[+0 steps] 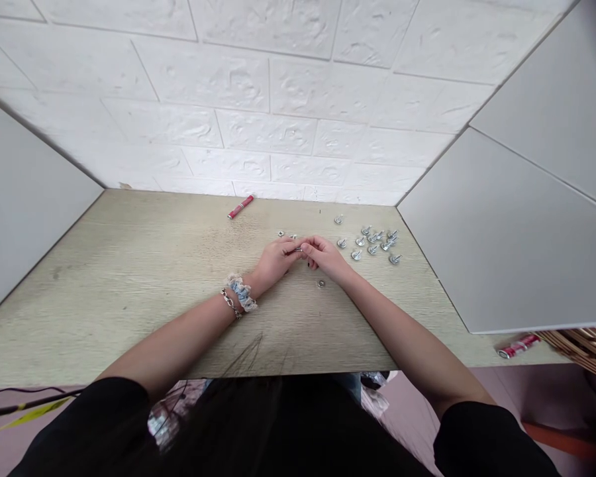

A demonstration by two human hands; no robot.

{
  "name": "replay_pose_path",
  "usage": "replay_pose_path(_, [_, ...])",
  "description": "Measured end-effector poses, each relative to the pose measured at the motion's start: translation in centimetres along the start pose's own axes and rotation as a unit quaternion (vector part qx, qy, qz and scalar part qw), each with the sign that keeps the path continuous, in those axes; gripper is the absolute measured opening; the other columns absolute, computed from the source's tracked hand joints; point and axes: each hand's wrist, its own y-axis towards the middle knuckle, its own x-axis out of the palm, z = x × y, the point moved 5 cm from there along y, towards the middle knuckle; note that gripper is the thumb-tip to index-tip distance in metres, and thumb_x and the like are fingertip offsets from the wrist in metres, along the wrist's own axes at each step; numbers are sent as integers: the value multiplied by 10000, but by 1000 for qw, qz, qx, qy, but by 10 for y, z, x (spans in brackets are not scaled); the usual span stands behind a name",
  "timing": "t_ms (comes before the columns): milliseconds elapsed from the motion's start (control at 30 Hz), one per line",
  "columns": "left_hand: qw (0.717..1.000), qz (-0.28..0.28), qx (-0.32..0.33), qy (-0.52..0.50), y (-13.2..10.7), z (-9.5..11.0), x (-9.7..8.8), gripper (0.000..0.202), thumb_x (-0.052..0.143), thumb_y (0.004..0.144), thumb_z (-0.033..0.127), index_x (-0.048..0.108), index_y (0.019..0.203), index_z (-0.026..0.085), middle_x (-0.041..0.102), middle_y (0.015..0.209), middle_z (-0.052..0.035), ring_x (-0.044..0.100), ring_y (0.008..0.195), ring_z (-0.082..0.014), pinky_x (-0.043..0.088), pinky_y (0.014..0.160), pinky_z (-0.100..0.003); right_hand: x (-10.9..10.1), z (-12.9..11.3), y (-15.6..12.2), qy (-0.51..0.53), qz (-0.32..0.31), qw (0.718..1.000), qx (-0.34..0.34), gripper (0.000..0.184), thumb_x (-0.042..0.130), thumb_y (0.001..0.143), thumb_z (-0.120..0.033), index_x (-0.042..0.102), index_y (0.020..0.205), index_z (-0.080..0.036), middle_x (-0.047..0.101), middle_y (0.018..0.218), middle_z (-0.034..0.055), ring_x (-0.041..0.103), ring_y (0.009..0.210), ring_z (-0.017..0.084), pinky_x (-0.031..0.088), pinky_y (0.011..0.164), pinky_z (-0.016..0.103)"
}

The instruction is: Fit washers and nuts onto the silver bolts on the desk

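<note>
In front of me on the wooden tabletop, my left hand (274,262) and my right hand (328,257) meet fingertip to fingertip. Both are closed in a pinch around a small metal bolt (298,249), mostly covered by the fingers. One loose nut (281,233) lies just beyond my left hand, with more small metal pieces (293,236) partly hidden behind the fingers. Nearer to me, below my right hand, rests another nut (321,283). Several bolts with wide washers (372,250) stand in a loose group to the right of my right hand.
A red tube-shaped wrapper (241,207) lies near the white brick-patterned wall (293,132). Grey panels (477,232) bound the table on both sides. At the right front edge are another red tube (519,346) and a wicker basket (583,348).
</note>
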Motion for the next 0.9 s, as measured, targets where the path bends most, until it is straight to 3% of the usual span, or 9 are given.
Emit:
replay_pose_path(233, [1000,-8,-5,6,0,5,-2,217,558,873,208,737,995,218,629,785,-5,571,729,-104,484,740,-238,2,-1,-2,-9,-2,1000,8,445,646,715,-542,599,931,-156,579,719,-10,470,522,52,391,468,198])
replay_pose_path(367, [999,-42,-7,17,2,9,-1,163,576,847,191,723,775,181,614,700,9,539,693,-102,441,717,-227,2,-2,-2,-11,-13,1000,14,416,621,732,-539,614,880,-150,559,656,-19,451,484,49,371,459,201])
replay_pose_path(600, [997,-59,-38,28,2,9,0,167,567,835,211,701,743,172,618,693,24,512,646,-87,404,679,-215,2,0,-3,-20,13,1000,-1,389,571,771,-546,554,794,-159,529,607,-33,448,480,49,364,460,189])
replay_pose_path(900, [996,-21,-86,1,2,3,-2,279,540,880,322,714,1068,212,633,663,18,552,627,-120,442,610,-232,1,2,-2,-17,49,999,7,160,509,777,-340,494,835,-192,533,676,-51,458,510,53,354,466,187])
